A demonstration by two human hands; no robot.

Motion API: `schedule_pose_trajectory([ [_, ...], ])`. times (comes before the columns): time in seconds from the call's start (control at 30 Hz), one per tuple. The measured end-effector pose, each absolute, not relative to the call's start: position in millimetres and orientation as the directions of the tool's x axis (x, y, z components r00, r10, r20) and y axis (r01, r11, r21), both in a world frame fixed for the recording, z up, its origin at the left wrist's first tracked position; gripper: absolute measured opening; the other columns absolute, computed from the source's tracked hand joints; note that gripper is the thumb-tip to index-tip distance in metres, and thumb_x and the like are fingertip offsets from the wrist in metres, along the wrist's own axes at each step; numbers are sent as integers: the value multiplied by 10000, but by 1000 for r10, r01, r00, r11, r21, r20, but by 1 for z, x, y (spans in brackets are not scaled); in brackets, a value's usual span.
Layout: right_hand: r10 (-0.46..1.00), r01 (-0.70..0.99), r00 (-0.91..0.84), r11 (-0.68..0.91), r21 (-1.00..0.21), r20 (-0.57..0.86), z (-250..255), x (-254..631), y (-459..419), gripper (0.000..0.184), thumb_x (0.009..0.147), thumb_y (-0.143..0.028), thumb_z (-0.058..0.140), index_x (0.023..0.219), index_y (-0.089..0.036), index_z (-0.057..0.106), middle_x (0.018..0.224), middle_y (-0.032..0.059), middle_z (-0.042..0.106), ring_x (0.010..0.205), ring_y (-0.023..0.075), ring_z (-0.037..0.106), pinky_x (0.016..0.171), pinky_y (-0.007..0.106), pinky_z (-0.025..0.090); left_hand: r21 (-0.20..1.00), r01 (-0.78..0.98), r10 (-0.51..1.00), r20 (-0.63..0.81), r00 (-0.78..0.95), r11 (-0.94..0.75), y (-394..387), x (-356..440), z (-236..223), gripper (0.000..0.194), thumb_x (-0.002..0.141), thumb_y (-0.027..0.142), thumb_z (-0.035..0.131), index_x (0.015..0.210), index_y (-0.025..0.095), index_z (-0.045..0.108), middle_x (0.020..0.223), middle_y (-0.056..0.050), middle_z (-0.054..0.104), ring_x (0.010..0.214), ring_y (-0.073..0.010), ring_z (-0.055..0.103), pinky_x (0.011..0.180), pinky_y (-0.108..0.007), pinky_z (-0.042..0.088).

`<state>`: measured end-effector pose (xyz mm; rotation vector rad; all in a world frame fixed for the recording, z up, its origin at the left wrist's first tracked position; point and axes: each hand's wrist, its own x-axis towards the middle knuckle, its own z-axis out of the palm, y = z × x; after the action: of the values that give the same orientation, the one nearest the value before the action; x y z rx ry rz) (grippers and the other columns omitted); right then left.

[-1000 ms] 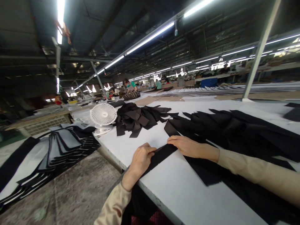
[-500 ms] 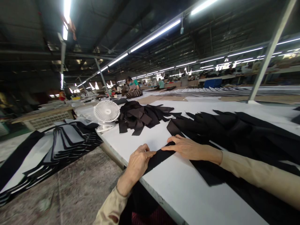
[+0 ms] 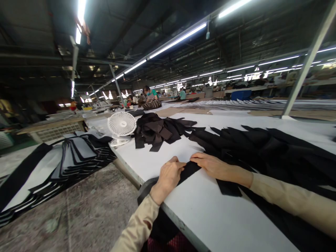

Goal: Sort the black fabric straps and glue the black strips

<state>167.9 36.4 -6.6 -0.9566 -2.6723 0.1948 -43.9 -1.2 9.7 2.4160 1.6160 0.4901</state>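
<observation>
Long, creased sleeves in plain beige with a slight sheen

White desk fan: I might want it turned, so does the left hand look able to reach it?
Probably yes, with a stretch: only bare white tabletop shows between the left hand and the white desk fan. The hand would first have to release the black fabric strip.

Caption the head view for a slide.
Left hand and right hand at the edge of a black fabric strip on a white tabletop, white fan beyond.
</observation>
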Motion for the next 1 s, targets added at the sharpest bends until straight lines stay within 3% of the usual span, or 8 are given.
schedule_pose_trajectory([
  [0.23, 599, 579, -765, 801, -155, 238, -14, 171, 40, 618, 777, 59, 332, 1304, -197, 527, 1213, 103, 506, 1114, 185, 508, 985, 313, 445, 497, 760, 908, 233, 349, -419, -15, -85, 6, 314, 861, 119, 471, 955, 262, 734, 853, -6, 607, 769, -128, 585, 734, -235, 440],
  [0.37, 603, 612, -788, 790, 45, 123, -10, 161, 33, 786, 769, 59, 342, 1388, -423, 389, 1139, 97, 492, 971, 228, 535, 724, 336, 529, 347, 791, 861, 269, 431, -504, -19, -90, 2, 353, 904, 134, 418, 1046, 277, 708, 894, -16, 587, 781, -133, 579, 700, -241, 428],
  [0.43, 587, 595, -802, 801, 70, 108, -5, 158, 28, 810, 777, 54, 330, 1388, -478, 348, 1176, 97, 483, 1004, 255, 531, 685, 343, 534, 269, 801, 839, 281, 465, -534, -21, -92, -1, 362, 925, 156, 392, 1091, 279, 688, 915, -23, 581, 804, -138, 578, 697, -243, 422],
  [0.53, 559, 559, -815, 828, -43, 153, -4, 161, 27, 733, 818, 20, 316, 1443, -364, 306, 1337, 97, 439, 1193, 251, 472, 876, 393, 517, 240, 831, 858, 267, 440, -501, -26, -96, -2, 376, 935, 158, 367, 1117, 280, 672, 927, -23, 577, 816, -133, 582, 701, -234, 420],
  [0.67, 561, 544, -810, 827, -139, 172, -13, 182, 46, 520, 917, -113, 287, 1432, -133, 353, 1441, 99, 409, 1360, 188, 326, 1121, 356, 337, 201, 911, 922, 228, 314, -360, -25, -104, 0, 384, 925, 146, 373, 1106, 302, 673, 952, -17, 578, 815, -134, 595, 692, -236, 416],
  [0.83, 815, 813, -566, 577, -79, 123, -14, 208, 71, 450, 923, -203, 344, 1325, -65, 493, 1340, 178, 515, 1261, 267, 470, 1067, 438, 401, 137, 967, 963, 198, 185, -214, -9, -98, 5, 373, 902, 146, 392, 1062, 306, 689, 937, -15, 585, 803, -155, 609, 646, -253, 407],
  [0.93, 801, 814, -553, 578, -57, 230, 0, 201, 64, 464, 918, -157, 301, 1332, -39, 477, 1382, 204, 458, 1286, 281, 436, 1057, 458, 402, 105, 977, 971, 175, 165, -185, -1, -83, 9, 378, 884, 128, 393, 1038, 290, 697, 957, -27, 593, 836, -174, 617, 644, -263, 407],
  [1.0, 712, 737, -631, 674, -51, 309, 10, 190, 52, 471, 922, -126, 262, 1329, -100, 497, 1415, 144, 438, 1310, 234, 406, 1091, 420, 368, 85, 978, 970, 168, 177, -193, 1, -75, 11, 380, 873, 118, 392, 1021, 280, 701, 968, -33, 593, 838, -182, 620, 644, -271, 407],
])
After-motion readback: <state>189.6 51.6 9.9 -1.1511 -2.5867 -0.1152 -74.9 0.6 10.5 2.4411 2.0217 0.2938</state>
